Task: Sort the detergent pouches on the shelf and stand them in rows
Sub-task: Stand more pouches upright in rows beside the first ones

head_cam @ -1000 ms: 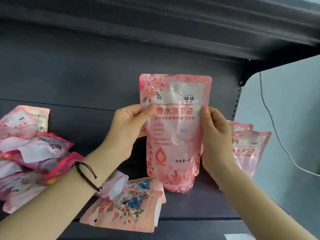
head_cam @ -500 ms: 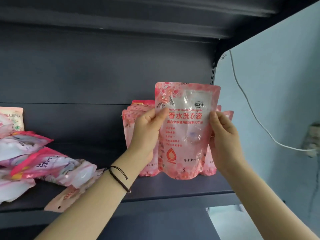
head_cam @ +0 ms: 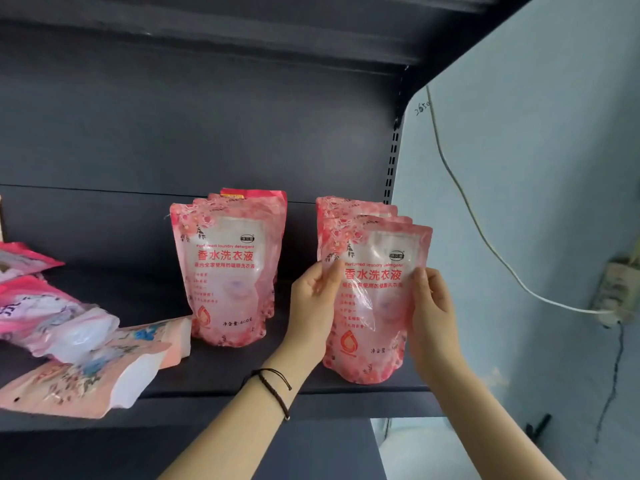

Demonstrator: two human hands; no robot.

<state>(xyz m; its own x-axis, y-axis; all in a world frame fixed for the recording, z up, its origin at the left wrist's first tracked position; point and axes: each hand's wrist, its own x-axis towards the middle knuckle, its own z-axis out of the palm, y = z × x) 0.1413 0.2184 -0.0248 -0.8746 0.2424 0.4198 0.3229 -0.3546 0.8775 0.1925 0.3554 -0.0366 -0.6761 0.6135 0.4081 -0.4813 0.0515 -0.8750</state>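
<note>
I hold a pink floral detergent pouch (head_cam: pixel 372 306) upright with both hands, its base on the dark shelf (head_cam: pixel 225 382) near the right end. My left hand (head_cam: pixel 313 303) grips its left edge and my right hand (head_cam: pixel 431 306) its right edge. Behind it stand matching pink pouches (head_cam: pixel 349 211) in a row. To the left, a second row of upright pink pouches (head_cam: pixel 227 271) stands apart from it. Loose pouches (head_cam: pixel 52 313) lie in a heap at the left, with a peach floral pouch (head_cam: pixel 83 379) lying flat at the shelf's front edge.
The upper shelf (head_cam: pixel 242 26) overhangs closely. A slotted upright (head_cam: pixel 393 154) marks the shelf's right end. Beyond it is a pale wall with a white cable (head_cam: pixel 485 237) running to a socket (head_cam: pixel 616 296).
The pouch in my hands has moved down and right and now rests on the shelf in front of the right row. The view has turned right, showing both rows.
</note>
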